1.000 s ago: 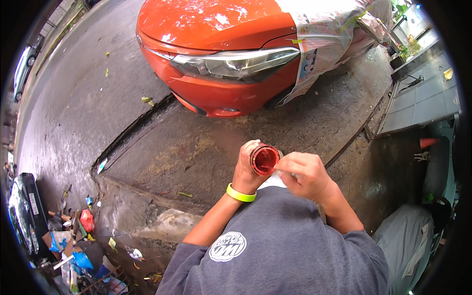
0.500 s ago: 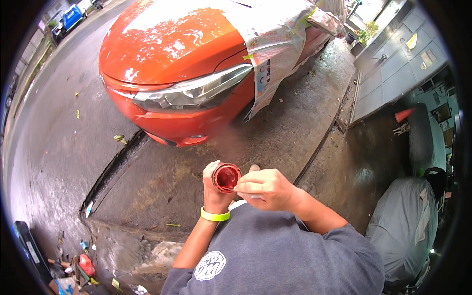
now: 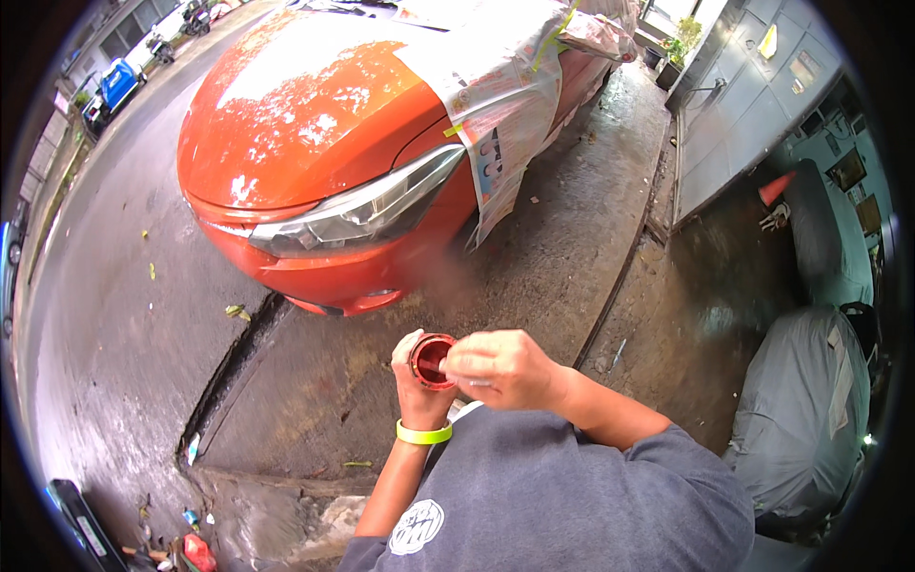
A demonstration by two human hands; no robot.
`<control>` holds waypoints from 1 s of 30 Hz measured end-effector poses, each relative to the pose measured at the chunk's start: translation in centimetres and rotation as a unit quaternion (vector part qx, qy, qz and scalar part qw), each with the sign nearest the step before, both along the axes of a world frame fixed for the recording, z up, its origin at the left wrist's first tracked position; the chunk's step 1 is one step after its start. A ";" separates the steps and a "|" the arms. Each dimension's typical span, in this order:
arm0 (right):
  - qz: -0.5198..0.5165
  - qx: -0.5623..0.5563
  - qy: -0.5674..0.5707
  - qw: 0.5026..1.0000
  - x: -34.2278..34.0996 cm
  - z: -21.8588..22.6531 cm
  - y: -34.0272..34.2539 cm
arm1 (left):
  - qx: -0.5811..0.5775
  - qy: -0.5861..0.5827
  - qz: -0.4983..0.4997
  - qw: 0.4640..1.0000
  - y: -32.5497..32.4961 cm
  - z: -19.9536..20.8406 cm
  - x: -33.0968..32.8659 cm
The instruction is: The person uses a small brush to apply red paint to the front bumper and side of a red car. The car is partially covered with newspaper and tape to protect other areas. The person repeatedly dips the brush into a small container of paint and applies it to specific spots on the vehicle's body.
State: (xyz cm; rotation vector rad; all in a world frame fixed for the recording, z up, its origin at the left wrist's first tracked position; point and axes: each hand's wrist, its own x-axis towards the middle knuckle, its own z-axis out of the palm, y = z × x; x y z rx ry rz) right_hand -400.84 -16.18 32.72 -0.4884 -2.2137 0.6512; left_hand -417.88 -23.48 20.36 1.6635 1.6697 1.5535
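My left hand [image 3: 408, 379] is wrapped round a small jar [image 3: 416, 362], its mouth tilted up toward me. Red paint [image 3: 432, 355] coats its inside and rim. At the right side of that mouth, my right hand [image 3: 510, 367] is closed in a pinch, fingertips over the opening. A thin pale stick [image 3: 479, 383] shows under those fingers; its far end is hard to make out in the jar. Beyond both hands stands an orange-red car [image 3: 315, 124], its headlight [image 3: 362, 210] facing me. Taped newspaper sheets [image 3: 500, 105] cover the car's side.
A narrow gutter [image 3: 229, 367] cuts across the wet concrete at the left. Litter [image 3: 198, 551] lies at the lower left. On the right are a grey metal gate [image 3: 734, 105] and a grey-covered vehicle [image 3: 801, 410]. A blue vehicle [image 3: 116, 86] stands far back at the left.
The view has shifted slightly, so the car sits lower and further left. My right fingers have moved further over the jar's mouth. The left hand keeps its hold.
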 end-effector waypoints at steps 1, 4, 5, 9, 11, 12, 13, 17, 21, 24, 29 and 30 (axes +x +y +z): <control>0.036 -0.017 -0.006 0.999 0.3 0.5 -0.2 | -0.006 -0.012 0.001 1.000 -0.1 -0.3 -0.1; -0.002 0.006 -0.022 1.000 1.3 0.2 0.9 | 0.006 -0.023 -0.011 1.000 0.1 -1.2 0.0; -0.026 0.022 -0.019 0.999 1.4 0.5 1.3 | 0.001 -0.050 -0.018 0.999 0.4 -1.5 0.4; 0.018 0.018 0.021 0.999 1.2 0.3 0.2 | -0.024 -0.090 -0.043 0.995 0.4 -0.8 1.1; 0.025 0.002 -0.002 1.000 2.2 0.6 0.1 | -0.027 -0.047 -0.040 0.998 0.4 -0.3 1.2; 0.007 -0.006 -0.021 1.000 2.8 0.4 0.1 | -0.036 -0.057 -0.041 0.997 0.3 -0.4 1.4; -0.011 -0.013 -0.040 0.999 3.3 0.3 0.1 | -0.031 -0.037 -0.049 0.998 0.3 -0.4 1.6; -0.056 -0.002 0.033 0.998 4.2 0.1 -1.0 | -0.052 -0.089 -0.104 0.989 0.9 -1.5 2.5; -0.068 -0.004 0.015 0.998 6.2 -0.7 -1.7 | -0.062 -0.111 -0.138 0.982 0.9 -1.1 3.6; -0.112 0.008 0.011 0.994 6.9 -0.1 -1.6 | -0.059 -0.093 -0.146 0.983 0.9 -0.8 4.3; -0.087 -0.010 0.028 0.996 7.5 -0.1 -2.0 | -0.057 -0.106 -0.167 0.979 1.3 -0.8 4.3; -0.102 -0.016 0.013 0.995 7.6 -0.2 -1.7 | -0.055 -0.110 -0.169 0.978 1.2 -0.9 4.2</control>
